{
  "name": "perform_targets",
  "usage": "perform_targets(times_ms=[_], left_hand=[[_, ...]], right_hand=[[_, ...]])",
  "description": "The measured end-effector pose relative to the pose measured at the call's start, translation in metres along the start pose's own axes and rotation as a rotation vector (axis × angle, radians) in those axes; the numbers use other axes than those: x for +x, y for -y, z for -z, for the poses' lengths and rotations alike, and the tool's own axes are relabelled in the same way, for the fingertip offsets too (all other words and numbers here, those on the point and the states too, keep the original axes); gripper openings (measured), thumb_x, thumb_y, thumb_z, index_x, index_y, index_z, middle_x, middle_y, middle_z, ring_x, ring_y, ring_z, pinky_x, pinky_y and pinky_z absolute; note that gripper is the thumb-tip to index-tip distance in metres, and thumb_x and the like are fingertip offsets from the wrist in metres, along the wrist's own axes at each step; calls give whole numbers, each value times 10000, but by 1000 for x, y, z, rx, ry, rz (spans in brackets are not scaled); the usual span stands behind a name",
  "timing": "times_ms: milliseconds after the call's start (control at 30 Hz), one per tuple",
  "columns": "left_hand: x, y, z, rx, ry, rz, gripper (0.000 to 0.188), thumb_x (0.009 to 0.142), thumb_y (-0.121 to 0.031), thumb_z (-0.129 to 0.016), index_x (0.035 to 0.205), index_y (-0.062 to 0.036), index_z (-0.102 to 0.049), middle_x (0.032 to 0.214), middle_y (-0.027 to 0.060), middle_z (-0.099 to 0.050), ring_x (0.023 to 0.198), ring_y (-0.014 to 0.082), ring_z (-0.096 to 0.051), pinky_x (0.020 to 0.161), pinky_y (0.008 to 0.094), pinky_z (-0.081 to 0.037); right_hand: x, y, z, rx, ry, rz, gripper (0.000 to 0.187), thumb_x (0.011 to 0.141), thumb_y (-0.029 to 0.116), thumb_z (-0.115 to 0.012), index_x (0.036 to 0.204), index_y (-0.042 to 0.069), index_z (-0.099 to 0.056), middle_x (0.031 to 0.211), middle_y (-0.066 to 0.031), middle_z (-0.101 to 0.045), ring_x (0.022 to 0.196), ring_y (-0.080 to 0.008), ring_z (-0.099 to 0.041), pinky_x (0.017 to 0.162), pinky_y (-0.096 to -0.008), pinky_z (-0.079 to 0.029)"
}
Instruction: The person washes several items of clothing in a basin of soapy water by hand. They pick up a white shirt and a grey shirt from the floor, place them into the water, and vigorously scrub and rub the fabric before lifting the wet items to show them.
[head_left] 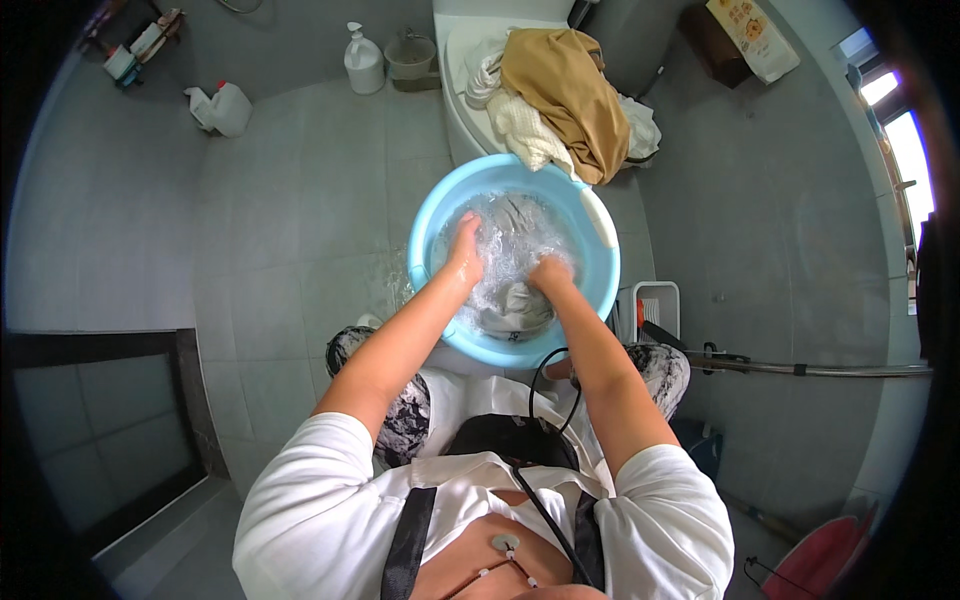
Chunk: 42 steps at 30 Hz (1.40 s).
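Note:
A light blue round basin (pixel 428 205) holds foamy, splashing water with grey cloth (pixel 515 308) partly under it. Inside its left part is my left hand (pixel 466 250), wet, seen edge-on with its fingers stretched toward the far side; it grips nothing that I can see. My right hand (pixel 551 271) dips into the water on the right, beside the cloth. Water and foam hide its fingers, so whether it holds cloth cannot be told. More of the grey cloth (pixel 515 215) shows under the water beyond my hands.
Behind the basin, a white toilet (pixel 458 125) bears a tan garment (pixel 565 90) and white knit cloth (pixel 527 130), which hang close to the basin's rim. A white pump bottle (pixel 364 62) and a white jug (pixel 222 110) stand farther left. At right lies a metal pole (pixel 820 370).

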<state>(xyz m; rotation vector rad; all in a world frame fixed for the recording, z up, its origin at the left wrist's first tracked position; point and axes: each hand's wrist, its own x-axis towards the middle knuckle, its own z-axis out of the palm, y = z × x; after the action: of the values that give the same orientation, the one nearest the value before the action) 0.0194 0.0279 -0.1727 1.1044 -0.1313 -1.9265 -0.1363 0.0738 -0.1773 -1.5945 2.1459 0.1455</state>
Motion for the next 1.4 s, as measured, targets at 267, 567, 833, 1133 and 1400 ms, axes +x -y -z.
perform_targets(times_ms=[267, 567, 833, 1133, 1400], left_hand=[[-15, -12, -13, -45, 312, 209, 465, 850, -392, -439, 1168, -52, -443, 1161, 92, -489, 1038, 244, -484, 904, 403, -365], [-92, -32, -34, 200, 432, -69, 446, 857, -428, -394, 1062, -50, -514, 1002, 88, -550, 914, 191, -532, 823, 328, -424], [-52, -16, -37, -15, 80, 280, 412, 810, -409, -505, 1029, -60, -513, 976, 99, -561, 873, 246, -553, 762, 380, -450], [-4, -23, -16, 197, -56, -289, 351, 821, -306, -549, 1121, -136, -480, 1126, 17, -499, 1044, 154, -450, 882, 377, -343], [6, -13, 0, -79, -113, 85, 380, 824, -255, -521, 1171, -132, -429, 1243, 63, -373, 1113, 251, -370, 898, 435, -331]], right_hand=[[-47, 41, 69, 928, -229, 318, 471, 659, 116, -608, 1111, 65, -483, 1033, -153, -534, 996, -230, -507, 832, -302, -397], [-108, 70, 85, 896, -91, 455, 321, 742, 258, -635, 970, 45, -560, 822, -149, -604, 800, -237, -579, 724, -330, -432], [-54, 66, 53, 607, -421, 194, 275, 819, 302, -522, 895, 38, -514, 760, -258, -567, 759, -428, -537, 644, -458, -416], [14, -18, 22, 1329, -348, 52, 249, 866, 223, -458, 1001, 48, -573, 941, -119, -595, 868, -218, -527, 748, -321, -400], [-22, 35, 30, 221, -223, 176, 653, 687, 234, -638, 1275, 240, -356, 1352, -188, -198, 1112, -351, -425, 881, -393, -397]])
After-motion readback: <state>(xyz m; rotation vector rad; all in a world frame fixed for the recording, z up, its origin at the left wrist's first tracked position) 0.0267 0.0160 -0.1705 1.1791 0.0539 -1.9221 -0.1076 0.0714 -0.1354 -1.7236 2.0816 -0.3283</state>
